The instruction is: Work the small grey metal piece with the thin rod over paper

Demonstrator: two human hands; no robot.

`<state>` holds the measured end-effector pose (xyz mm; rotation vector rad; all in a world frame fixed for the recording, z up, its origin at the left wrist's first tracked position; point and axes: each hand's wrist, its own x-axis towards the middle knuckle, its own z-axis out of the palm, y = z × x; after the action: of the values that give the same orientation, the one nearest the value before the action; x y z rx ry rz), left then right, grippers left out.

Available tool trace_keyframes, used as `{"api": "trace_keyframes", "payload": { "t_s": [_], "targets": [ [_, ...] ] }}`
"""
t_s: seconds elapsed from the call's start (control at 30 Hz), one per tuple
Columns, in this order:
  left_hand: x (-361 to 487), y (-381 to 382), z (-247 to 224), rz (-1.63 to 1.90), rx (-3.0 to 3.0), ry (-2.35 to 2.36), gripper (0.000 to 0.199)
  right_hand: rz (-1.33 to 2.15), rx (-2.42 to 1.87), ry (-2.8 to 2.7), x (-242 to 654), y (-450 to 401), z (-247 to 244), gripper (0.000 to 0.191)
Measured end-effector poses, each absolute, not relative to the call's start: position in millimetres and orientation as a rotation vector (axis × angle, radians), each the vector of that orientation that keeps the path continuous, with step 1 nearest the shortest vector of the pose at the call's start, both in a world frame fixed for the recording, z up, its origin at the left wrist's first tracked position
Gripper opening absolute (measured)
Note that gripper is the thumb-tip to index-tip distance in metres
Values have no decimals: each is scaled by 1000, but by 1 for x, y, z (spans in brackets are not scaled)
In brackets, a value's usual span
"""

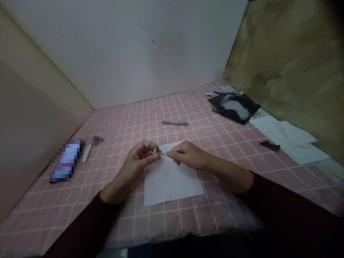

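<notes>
From the head camera, the two hands meet just below the middle of the frame, above a sheet of white paper (172, 184) that lies flat on a pink tiled surface (129, 125). Between them is a thin grey rod (157, 153), held level over the top edge of the paper. Its small size and the blur leave its material uncertain, but it looks like a light, stiff piece that could snap if bent. A small dark lump (158, 150) sits on or just behind it.

The right hand (189, 156) comes in from the lower right, with its fingers (174, 152) pressed together in a pinch on the rod's right end. The left hand (135, 166) comes in from the lower left, its fingers (145, 152) curled around the left end, and one pale fingertip (146, 143) stands above the rest. The safest hold looks to be a light pinch close to the ends, without pressure on the middle.

A grey stick (175, 122) lies on the surface above the hands. At the left of the frame are a pixelated phone (66, 161) and scissors (95, 141). At the upper right is a crumpled black bag (235, 107), with loose white sheets (291, 138) and a dark scrap (269, 146) below it.
</notes>
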<state>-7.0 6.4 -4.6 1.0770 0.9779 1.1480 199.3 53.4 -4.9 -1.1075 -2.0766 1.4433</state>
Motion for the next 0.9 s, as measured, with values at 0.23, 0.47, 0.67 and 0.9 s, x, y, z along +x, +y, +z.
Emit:
{"api": "trace_keyframes", "payload": {
  "t_s": [0.23,0.47,0.67,0.9],
  "targets": [
    [-10,12,-3,1269,1016,919,25,1927,-1050,-1628,214,61,8,46],
    [-11,10,1,1256,1045,893,22,1939,-1028,-1499,212,61,3,46],
    [-13,9,0,1228,1039,884,23,1886,-1046,-1547,207,61,-4,46],
    [-13,10,-2,1239,1103,896,25,1825,-1063,-1610,202,59,-11,49]
  ]
}}
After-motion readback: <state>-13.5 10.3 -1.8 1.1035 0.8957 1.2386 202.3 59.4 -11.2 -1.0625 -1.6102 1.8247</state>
